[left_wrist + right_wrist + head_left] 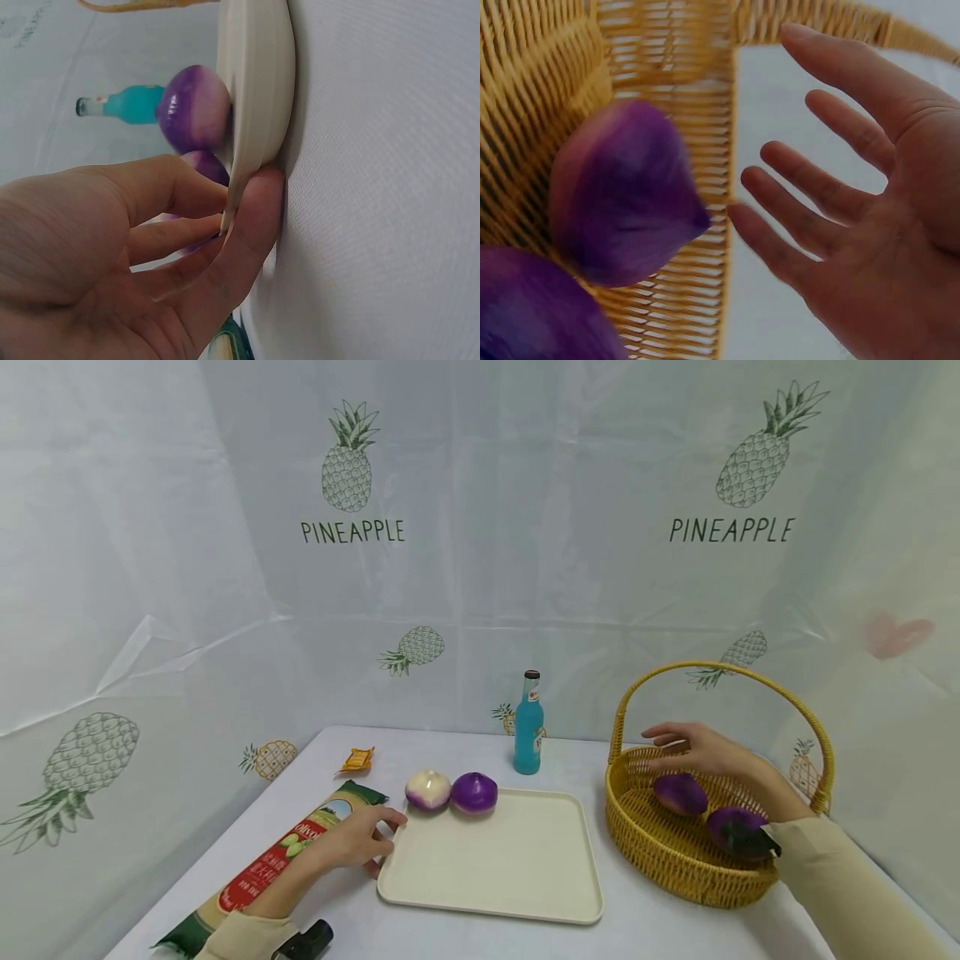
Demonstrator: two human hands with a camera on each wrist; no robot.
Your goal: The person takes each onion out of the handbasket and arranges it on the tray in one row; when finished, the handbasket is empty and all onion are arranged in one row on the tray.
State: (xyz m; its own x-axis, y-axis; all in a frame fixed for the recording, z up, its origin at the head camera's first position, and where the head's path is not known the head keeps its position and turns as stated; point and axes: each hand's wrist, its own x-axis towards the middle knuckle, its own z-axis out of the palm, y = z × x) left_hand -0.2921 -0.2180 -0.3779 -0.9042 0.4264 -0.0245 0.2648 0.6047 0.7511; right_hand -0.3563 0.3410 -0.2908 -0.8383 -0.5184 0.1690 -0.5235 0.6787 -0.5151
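My left hand (pixel 354 839) pinches the left rim of a cream rectangular tray (pixel 495 868), thumb on one side and fingers on the other in the left wrist view. On the tray's far left corner sit two turnip-like vegetables: a whitish one (pixel 428 791) and a purple one (pixel 474 794). My right hand (pixel 701 750), fingers spread and holding nothing, hovers over the far side of a yellow wicker basket (pixel 660 860), under its handle. Inside the basket lie two more purple turnip-like vegetables (pixel 626 195), apart from the fingers. The right cuff partly overlaps the nearer one (pixel 727 827).
Left of the tray, a long red-and-green olive-printed packet (pixel 262 872) lies under the left forearm. A small orange wrapped packet (pixel 357 760) is behind it. A blue bottle (pixel 528 735) stands upright behind the tray. A pineapple-printed curtain (pixel 525 568) hangs along the table's back.
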